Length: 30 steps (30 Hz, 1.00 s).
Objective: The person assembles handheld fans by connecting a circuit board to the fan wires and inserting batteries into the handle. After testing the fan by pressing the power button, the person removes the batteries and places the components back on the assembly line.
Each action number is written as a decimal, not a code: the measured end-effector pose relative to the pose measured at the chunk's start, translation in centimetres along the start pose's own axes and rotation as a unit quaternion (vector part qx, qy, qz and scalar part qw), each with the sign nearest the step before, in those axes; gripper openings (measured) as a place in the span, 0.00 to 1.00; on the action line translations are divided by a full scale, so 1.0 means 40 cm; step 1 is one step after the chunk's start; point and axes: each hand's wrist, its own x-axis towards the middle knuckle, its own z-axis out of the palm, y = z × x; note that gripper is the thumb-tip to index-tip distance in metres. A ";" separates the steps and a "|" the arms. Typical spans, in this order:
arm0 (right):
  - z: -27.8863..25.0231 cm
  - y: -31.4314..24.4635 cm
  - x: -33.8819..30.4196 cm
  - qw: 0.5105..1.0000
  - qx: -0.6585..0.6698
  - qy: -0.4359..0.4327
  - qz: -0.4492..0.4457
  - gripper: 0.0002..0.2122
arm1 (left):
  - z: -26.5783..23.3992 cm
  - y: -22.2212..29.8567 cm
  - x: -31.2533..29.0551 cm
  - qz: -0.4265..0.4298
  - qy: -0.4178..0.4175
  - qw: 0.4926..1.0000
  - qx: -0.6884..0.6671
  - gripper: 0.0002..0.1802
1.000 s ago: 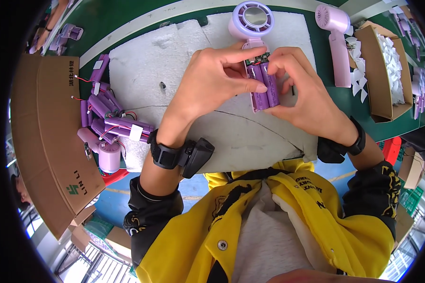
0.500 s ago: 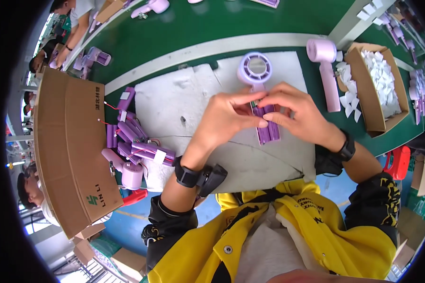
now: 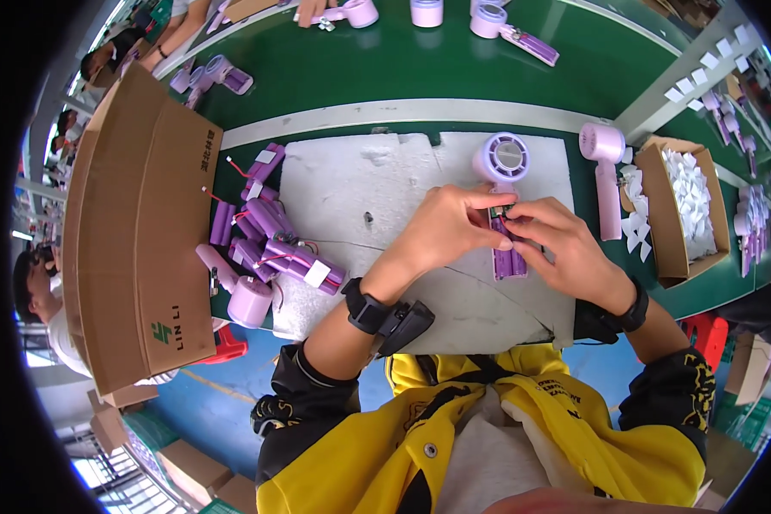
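A light purple handheld fan point(image 3: 490, 168) lies on the white foam sheet, its round head pointing away from me. The handle is uncovered, showing a small circuit board, a bit of red wire and a purple battery pack point(image 3: 510, 264). My left hand point(image 3: 447, 230) grips the handle from the left, thumb and fingers closed near the board. From the right, my right hand point(image 3: 567, 250) has its fingertips on the board and wire, with its thumb by the battery pack. The fingertips partly hide the contact.
Purple battery packs with wires point(image 3: 270, 224) are heaped left, beside another fan point(image 3: 250, 300) and a large cardboard box point(image 3: 146, 231). To the right are a closed fan point(image 3: 606, 176), loose white pieces and a box point(image 3: 672, 257) of them. Across the rail, a co-worker's hand point(image 3: 313, 12) touches a fan.
The view has shifted, so the table sits lower and further right in it. My fingers have moved slightly about the board, and a co-worker's hand has appeared at the far fan.
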 end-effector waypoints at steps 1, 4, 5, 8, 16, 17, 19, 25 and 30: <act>-0.005 -0.014 -0.003 1.000 -0.020 -0.011 -0.003 0.18 | 0.005 0.001 0.000 0.007 -0.001 1.000 0.009 0.31; -0.007 -0.041 -0.012 0.997 -0.060 -0.039 -0.014 0.24 | 0.009 0.009 -0.004 0.010 0.000 1.000 0.027 0.30; -0.003 -0.046 -0.016 0.996 -0.069 -0.047 -0.005 0.26 | 0.008 0.014 -0.006 0.005 -0.003 0.999 0.039 0.30; -0.010 -0.041 -0.007 0.993 -0.094 -0.065 0.003 0.29 | 0.016 0.003 -0.002 0.024 0.013 0.998 0.049 0.30; -0.002 0.098 0.125 0.980 -0.178 0.068 0.048 0.26 | -0.003 0.005 0.006 0.050 0.201 0.977 0.054 0.29; -0.006 0.103 0.139 0.975 -0.194 0.097 0.055 0.25 | -0.008 0.003 0.008 0.043 0.207 0.976 0.058 0.28; -0.048 0.094 0.130 0.972 -0.207 0.088 0.067 0.25 | -0.013 -0.003 0.016 0.040 0.213 0.974 0.057 0.27; -0.217 0.109 0.072 0.937 -0.264 0.081 0.213 0.25 | -0.010 -0.008 0.016 0.053 0.164 0.982 0.081 0.22; -0.229 0.216 0.007 0.919 -0.279 0.031 0.276 0.27 | -0.001 0.003 0.020 0.070 0.129 0.985 0.095 0.18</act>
